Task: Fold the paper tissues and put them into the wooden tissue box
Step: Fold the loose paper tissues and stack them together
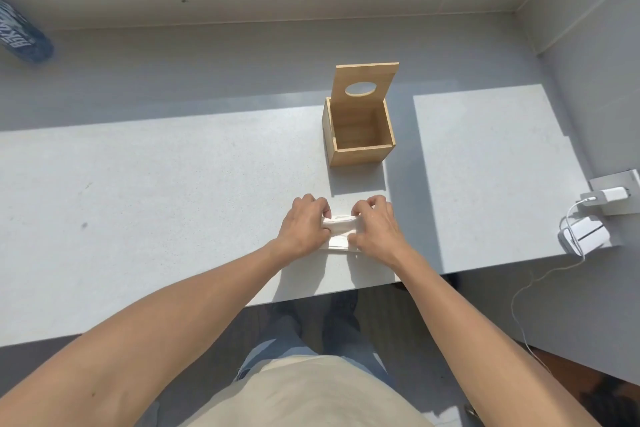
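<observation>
A white paper tissue (341, 230) lies on the pale grey table (156, 201) near its front edge, partly folded, with its far edge lifted. My left hand (304, 225) pinches the tissue's left end and my right hand (375, 227) pinches its right end; both hands cover much of it. Beyond the hands stands the wooden tissue box (360, 135), open on top and empty inside. Its lid (363, 85), with an oval hole, stands upright at the box's back.
A blue printed bottle (22, 35) lies at the far left. On the right, a white charger (609, 196) sits plugged into a wall socket, with a cable running to a white device (583, 236) at the table's right edge. Walls close the back and right.
</observation>
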